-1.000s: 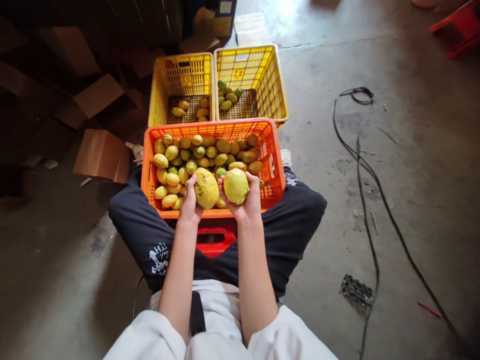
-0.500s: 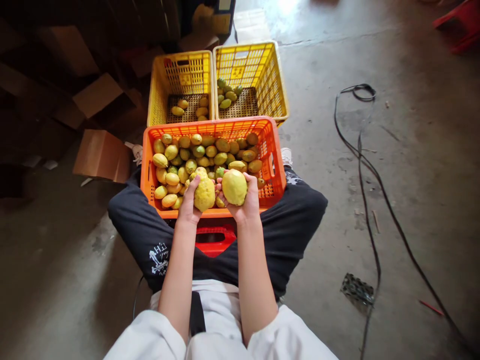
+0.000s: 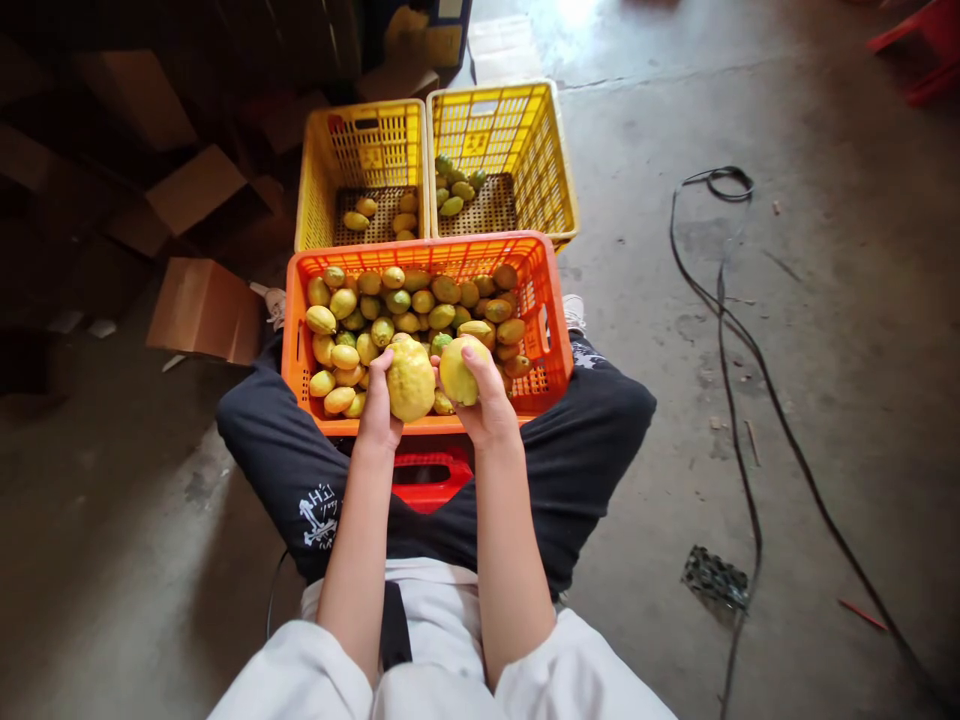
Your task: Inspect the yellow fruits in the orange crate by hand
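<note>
My left hand (image 3: 380,405) is closed around a bumpy yellow lemon (image 3: 411,380), its thumb along the fruit's left side. Close beside it, my right hand (image 3: 491,400) grips a second, smoother yellow lemon (image 3: 460,370), with the thumb laid across its top. Both fruits are held over the near side of an orange plastic crate (image 3: 300,262). Inside that crate lie many yellow and greenish lemons (image 3: 343,302). The fingers beneath each fruit are mostly hidden.
Beyond the orange crate stand two yellow crates: the left one (image 3: 300,190) holds several yellow fruits, the right one (image 3: 566,170) several greener ones. Cardboard boxes (image 3: 202,310) are at left. A black cable (image 3: 757,370) snakes over the floor at right. A red handle (image 3: 431,497) shows between my legs.
Both lemons have been turned in my hands. My right thumb has moved from the fruit's right side onto its top. The crates have stayed in place.
</note>
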The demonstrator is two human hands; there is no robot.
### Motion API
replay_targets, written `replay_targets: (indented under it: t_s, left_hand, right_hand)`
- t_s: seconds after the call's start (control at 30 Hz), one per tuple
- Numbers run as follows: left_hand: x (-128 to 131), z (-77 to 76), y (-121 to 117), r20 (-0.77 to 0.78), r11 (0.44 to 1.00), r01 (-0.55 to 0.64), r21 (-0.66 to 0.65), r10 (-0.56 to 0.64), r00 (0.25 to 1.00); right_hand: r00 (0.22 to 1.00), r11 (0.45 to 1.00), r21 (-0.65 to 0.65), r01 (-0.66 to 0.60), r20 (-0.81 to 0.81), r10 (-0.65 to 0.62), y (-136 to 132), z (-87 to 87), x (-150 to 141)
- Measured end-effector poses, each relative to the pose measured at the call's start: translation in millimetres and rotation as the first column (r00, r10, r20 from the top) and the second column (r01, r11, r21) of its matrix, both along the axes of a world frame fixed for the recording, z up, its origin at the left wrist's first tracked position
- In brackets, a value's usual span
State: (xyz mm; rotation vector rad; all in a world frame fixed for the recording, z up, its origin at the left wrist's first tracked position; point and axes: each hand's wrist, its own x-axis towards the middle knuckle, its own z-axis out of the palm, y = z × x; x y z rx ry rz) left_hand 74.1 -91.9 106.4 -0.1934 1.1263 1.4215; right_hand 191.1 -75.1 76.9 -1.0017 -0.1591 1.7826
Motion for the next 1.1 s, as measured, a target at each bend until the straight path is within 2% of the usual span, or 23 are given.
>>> replay_targets:
  t_s: [0.1,0.27,0.43,0.7,0.9,1.0,1.1]
  left_hand:
    - [-1,1.7,2,0.016,1.000,-0.003,-0.015,0.003,1.000]
    - [-5,0.5,0,0.149,0.997,0.064,-0.046,-0.057,0.987]
    - [-7,-1.8,-3,0.201,0.993,0.108,-0.057,-0.094,0.975]
    - [-9,-8.3,-4,0.189,0.998,0.063,-0.008,-0.060,0.980]
    - [-9,-10.2,-2,0.141,0.999,0.030,-0.037,-0.024,0.990]
    - [-7,-10.0,0,0.123,0.996,0.011,-0.087,0.000,0.992]
    - [-3,-7.8,3,0.155,0.990,-0.015,-0.140,0.037,0.987]
  right_hand:
    - [0.999,0.999,-0.023,-0.028,-0.038,0.027,1,-1.6,0]
    - [0.992,0.995,-0.086,-0.056,-0.117,0.046,4,1.4,-1]
    - [0.988,0.985,-0.172,0.003,-0.151,-0.029,7,1.1,0]
    - [0.980,0.980,-0.197,0.014,-0.191,-0.053,8,1.0,-2]
    - [0.992,0.984,-0.174,0.021,-0.117,-0.042,7,-4.4,-4]
    - [0.996,0.983,-0.174,0.062,-0.048,-0.071,6,-6.1,-8]
    - [0.998,0.984,-0.174,0.050,-0.029,-0.056,5,-6.4,-11]
